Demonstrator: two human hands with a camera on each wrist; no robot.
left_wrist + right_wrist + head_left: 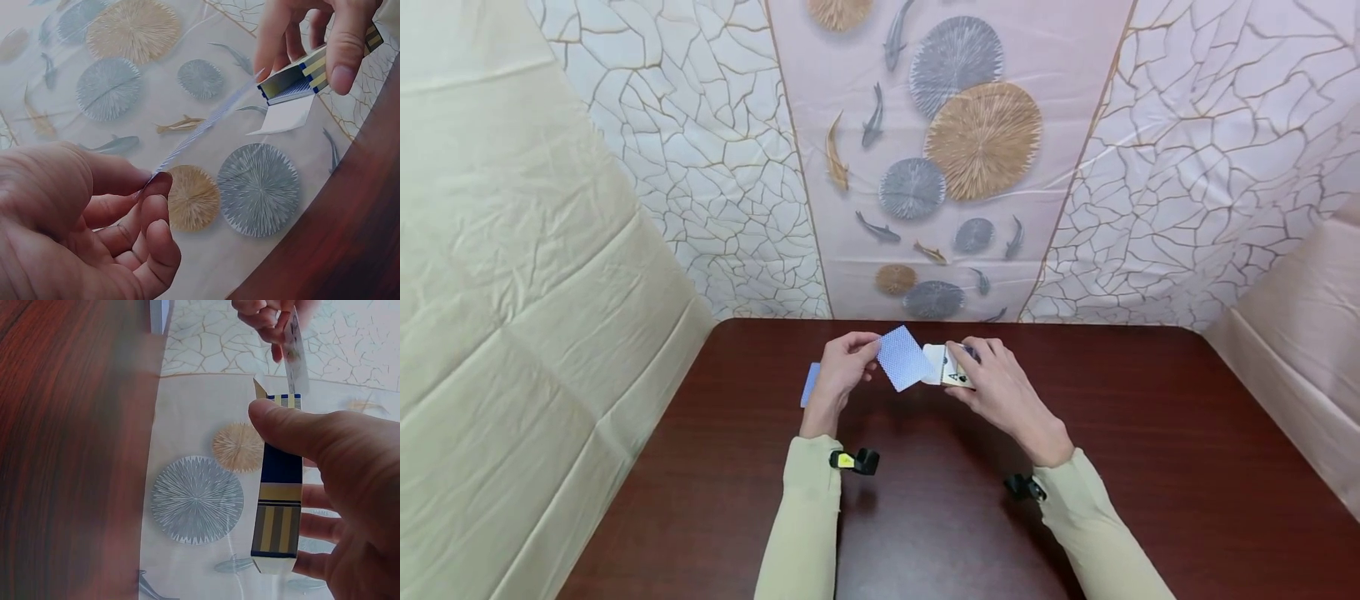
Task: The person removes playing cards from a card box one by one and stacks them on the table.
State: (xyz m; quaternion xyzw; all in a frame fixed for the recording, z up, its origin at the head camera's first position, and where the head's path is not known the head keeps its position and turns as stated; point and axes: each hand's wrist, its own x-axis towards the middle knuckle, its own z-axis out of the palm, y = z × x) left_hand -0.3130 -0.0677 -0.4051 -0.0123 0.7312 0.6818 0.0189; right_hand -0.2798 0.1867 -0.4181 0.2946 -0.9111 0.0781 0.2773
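Observation:
My left hand [842, 371] pinches a blue-backed playing card [901, 360] between thumb and index finger, near one corner. In the left wrist view the card is seen almost edge-on. To its right, my right hand [1003, 392] grips a card box [279, 515] with blue and gold sides, thumb on one side and fingers on the other. The box's white flap [286, 116] hangs open, and a blue patterned surface shows inside its mouth. The held card's far corner comes close to the flap; whether they touch I cannot tell.
A blue item [809, 385], partly hidden by the left wrist, lies on the dark red-brown table [925, 517]. Behind the table's far edge hangs a cloth [850, 275] printed with fish and round leaves. Pale fabric [587, 333] stands along the left side.

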